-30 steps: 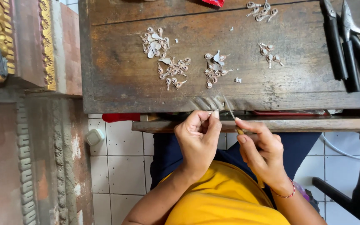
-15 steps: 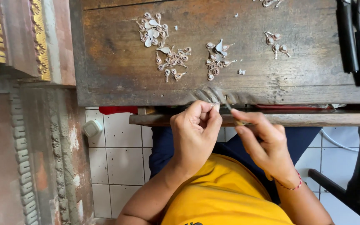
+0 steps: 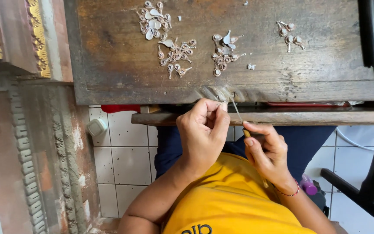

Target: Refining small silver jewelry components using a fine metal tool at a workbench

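A tiny silver ornament piece (image 3: 222, 103) is pinched in the closed left hand (image 3: 202, 132); a thin metal needle file (image 3: 236, 110) is gripped by the closed right hand (image 3: 267, 149); small silver filigree pieces (image 3: 176, 54) are spread on the worn wooden bench (image 3: 109, 65) beyond both.

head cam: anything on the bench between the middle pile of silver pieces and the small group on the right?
Only one tiny silver scrap lies between the middle pile and the right group; otherwise bare wooden bench, seen in the head view.
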